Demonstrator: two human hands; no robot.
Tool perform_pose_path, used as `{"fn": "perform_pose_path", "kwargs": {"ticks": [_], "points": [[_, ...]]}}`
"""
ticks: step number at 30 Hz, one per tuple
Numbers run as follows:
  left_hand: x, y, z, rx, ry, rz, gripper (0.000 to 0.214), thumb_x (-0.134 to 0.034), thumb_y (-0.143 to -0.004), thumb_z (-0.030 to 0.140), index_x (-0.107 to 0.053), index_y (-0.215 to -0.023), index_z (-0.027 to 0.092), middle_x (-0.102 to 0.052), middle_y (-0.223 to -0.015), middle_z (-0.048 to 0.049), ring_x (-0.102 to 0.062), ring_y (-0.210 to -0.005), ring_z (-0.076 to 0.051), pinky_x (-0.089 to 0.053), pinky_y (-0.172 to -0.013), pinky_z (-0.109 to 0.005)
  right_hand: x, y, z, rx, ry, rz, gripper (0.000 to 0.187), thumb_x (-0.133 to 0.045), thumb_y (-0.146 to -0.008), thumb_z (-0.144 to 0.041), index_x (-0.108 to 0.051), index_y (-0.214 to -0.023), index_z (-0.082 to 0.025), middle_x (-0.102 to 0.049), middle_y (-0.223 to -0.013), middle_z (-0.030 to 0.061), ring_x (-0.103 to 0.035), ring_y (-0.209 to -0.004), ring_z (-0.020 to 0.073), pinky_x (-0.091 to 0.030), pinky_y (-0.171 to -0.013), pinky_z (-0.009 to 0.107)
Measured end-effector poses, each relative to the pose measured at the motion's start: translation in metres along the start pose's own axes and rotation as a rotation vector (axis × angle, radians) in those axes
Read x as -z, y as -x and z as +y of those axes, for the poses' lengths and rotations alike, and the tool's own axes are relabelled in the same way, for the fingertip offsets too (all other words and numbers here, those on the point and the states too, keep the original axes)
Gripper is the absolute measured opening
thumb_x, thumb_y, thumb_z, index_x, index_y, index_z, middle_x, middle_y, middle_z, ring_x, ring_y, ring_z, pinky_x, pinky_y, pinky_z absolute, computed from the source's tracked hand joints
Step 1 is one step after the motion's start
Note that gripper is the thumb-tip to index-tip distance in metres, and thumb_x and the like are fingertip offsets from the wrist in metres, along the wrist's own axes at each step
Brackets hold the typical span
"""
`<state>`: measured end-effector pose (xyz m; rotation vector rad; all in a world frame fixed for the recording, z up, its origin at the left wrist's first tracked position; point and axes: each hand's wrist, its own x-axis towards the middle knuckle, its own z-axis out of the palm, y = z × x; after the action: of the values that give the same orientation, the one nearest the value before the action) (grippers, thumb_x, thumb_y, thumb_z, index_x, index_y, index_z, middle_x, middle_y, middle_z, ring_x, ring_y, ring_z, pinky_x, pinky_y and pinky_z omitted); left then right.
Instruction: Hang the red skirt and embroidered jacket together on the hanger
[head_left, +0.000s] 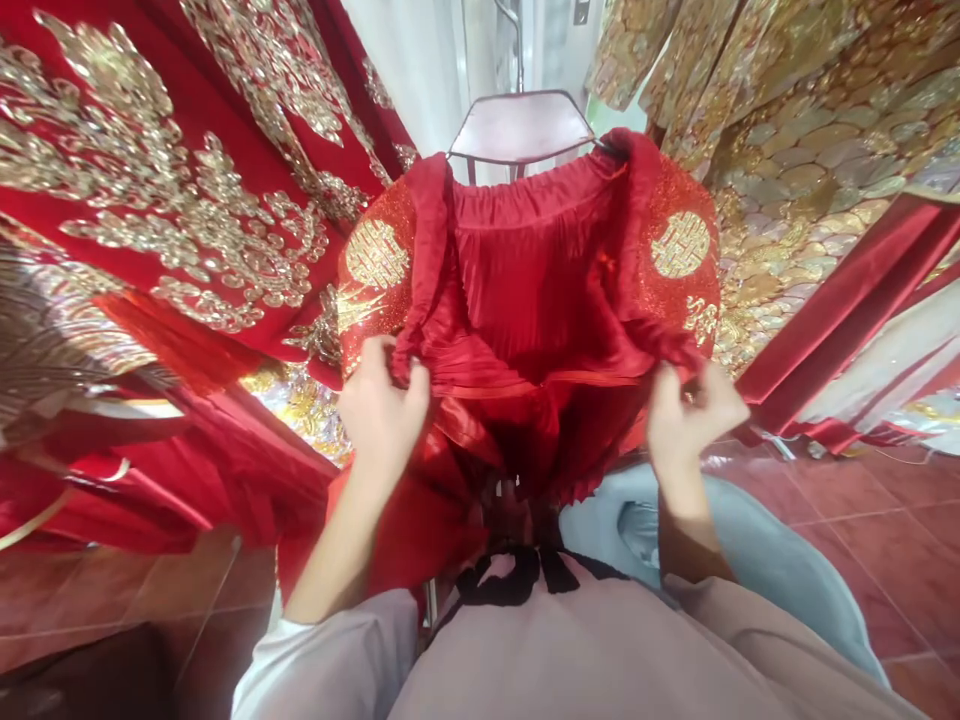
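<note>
A red pleated skirt (529,290) with gold embroidered panels hangs from a hanger (520,125) in front of me. My left hand (381,405) is closed on the skirt's left edge, pinching a fold of red cloth. At the right edge my right hand (690,415) grips the fabric below the gold round emblem (679,243). Both hands hold the garment spread apart between them.
Red garments with heavy gold embroidery (172,200) hang at the left. Gold scale-patterned garments (810,150) hang at the right, with a red satin band (847,300). Red floor tiles (862,520) lie below. My pale clothing (570,640) fills the bottom.
</note>
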<state>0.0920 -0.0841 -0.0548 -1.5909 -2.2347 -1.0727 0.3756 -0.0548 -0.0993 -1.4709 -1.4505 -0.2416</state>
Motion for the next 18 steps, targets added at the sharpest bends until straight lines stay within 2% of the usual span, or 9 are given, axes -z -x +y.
{"fn": "perform_pose_path", "kwargs": {"ticks": [1, 2, 4, 7, 9, 11, 13, 15, 18], "points": [[-0.007, 0.006, 0.004, -0.018, 0.034, -0.034, 0.025, -0.048, -0.082, 0.033, -0.052, -0.104, 0.021, -0.061, -0.076, -0.0021, -0.06, -0.068, -0.021, -0.044, -0.067, -0.032, -0.006, 0.007, -0.01, -0.017, 0.03, -0.002, 0.03, -0.04, -0.085, -0.032, -0.046, -0.059, -0.019, -0.047, -0.054, 0.0043, -0.044, -0.054, 0.0162, -0.03, -0.057, 0.028], [-0.017, 0.012, 0.007, -0.034, 0.072, -0.062, 0.029, -0.048, -0.083, 0.034, -0.05, -0.108, 0.02, -0.061, -0.08, -0.003, -0.06, -0.069, -0.021, -0.044, -0.067, -0.032, -0.016, 0.014, -0.019, -0.015, 0.049, -0.072, 0.031, -0.042, -0.084, -0.034, -0.046, -0.058, -0.019, -0.049, -0.055, 0.0049, -0.045, -0.054, 0.0158, -0.031, -0.056, 0.027], [-0.04, 0.025, 0.011, -0.052, 0.128, -0.055, 0.035, -0.048, -0.084, 0.036, -0.045, -0.114, 0.018, -0.061, -0.092, -0.0079, -0.06, -0.078, -0.022, -0.045, -0.07, -0.033, -0.038, 0.028, -0.032, 0.0, 0.074, -0.293, 0.033, -0.043, -0.085, -0.037, -0.05, -0.059, -0.018, -0.054, -0.057, 0.0063, -0.048, -0.053, 0.0159, -0.029, -0.054, 0.027], [-0.074, 0.048, 0.008, -0.135, 0.091, -0.035, 0.026, -0.046, -0.086, 0.041, -0.052, -0.096, 0.018, -0.06, -0.092, -0.0136, -0.059, -0.087, -0.026, -0.046, -0.076, -0.039, -0.063, 0.04, -0.035, -0.062, 0.126, -0.434, 0.036, -0.039, -0.088, -0.038, -0.058, -0.067, -0.015, -0.06, -0.063, 0.0094, -0.053, -0.056, 0.0182, -0.028, -0.054, 0.027], [-0.093, 0.063, 0.004, -0.274, 0.026, -0.195, 0.026, -0.043, -0.087, 0.043, -0.053, -0.079, 0.02, -0.06, -0.081, -0.013, -0.06, -0.084, -0.027, -0.046, -0.077, -0.041, -0.07, 0.041, -0.031, -0.095, 0.121, -0.456, 0.038, -0.038, -0.089, -0.039, -0.061, -0.072, -0.014, -0.063, -0.065, 0.0107, -0.056, -0.058, 0.0195, -0.031, -0.055, 0.027], [-0.11, 0.073, 0.001, -0.361, -0.045, -0.39, 0.029, -0.041, -0.089, 0.043, -0.056, -0.081, 0.02, -0.062, -0.081, -0.0133, -0.062, -0.084, -0.027, -0.047, -0.076, -0.04, -0.069, 0.04, -0.027, -0.125, 0.087, -0.453, 0.039, -0.039, -0.088, -0.04, -0.062, -0.071, -0.014, -0.063, -0.065, 0.0107, -0.056, -0.057, 0.0195, -0.033, -0.057, 0.027], [-0.123, 0.075, -0.001, -0.302, -0.128, -0.504, 0.037, -0.039, -0.09, 0.047, -0.057, -0.1, 0.016, -0.063, -0.092, -0.0163, -0.063, -0.085, -0.028, -0.048, -0.071, -0.038, -0.065, 0.041, -0.026, -0.145, 0.028, -0.435, 0.039, -0.04, -0.087, -0.042, -0.06, -0.068, -0.015, -0.063, -0.064, 0.0101, -0.055, -0.056, 0.0186, -0.035, -0.057, 0.027], [-0.134, 0.071, -0.002, -0.189, -0.198, -0.556, 0.051, -0.037, -0.09, 0.052, -0.051, -0.116, 0.01, -0.062, -0.099, -0.0201, -0.065, -0.083, -0.031, -0.049, -0.065, -0.037, -0.061, 0.044, -0.027, -0.153, -0.047, -0.415, 0.039, -0.041, -0.087, -0.043, -0.056, -0.062, -0.017, -0.062, -0.062, 0.0093, -0.053, -0.054, 0.0173, -0.036, -0.057, 0.026], [-0.148, 0.064, -0.006, -0.167, -0.153, -0.626, 0.047, -0.033, -0.093, 0.046, -0.05, -0.118, 0.01, -0.06, -0.108, -0.0212, -0.065, -0.091, -0.032, -0.049, -0.069, -0.037, -0.057, 0.049, -0.03, -0.148, -0.138, -0.403, 0.04, -0.042, -0.087, -0.043, -0.052, -0.058, -0.017, -0.06, -0.058, 0.0086, -0.052, -0.052, 0.0164, -0.037, -0.057, 0.026]]}}
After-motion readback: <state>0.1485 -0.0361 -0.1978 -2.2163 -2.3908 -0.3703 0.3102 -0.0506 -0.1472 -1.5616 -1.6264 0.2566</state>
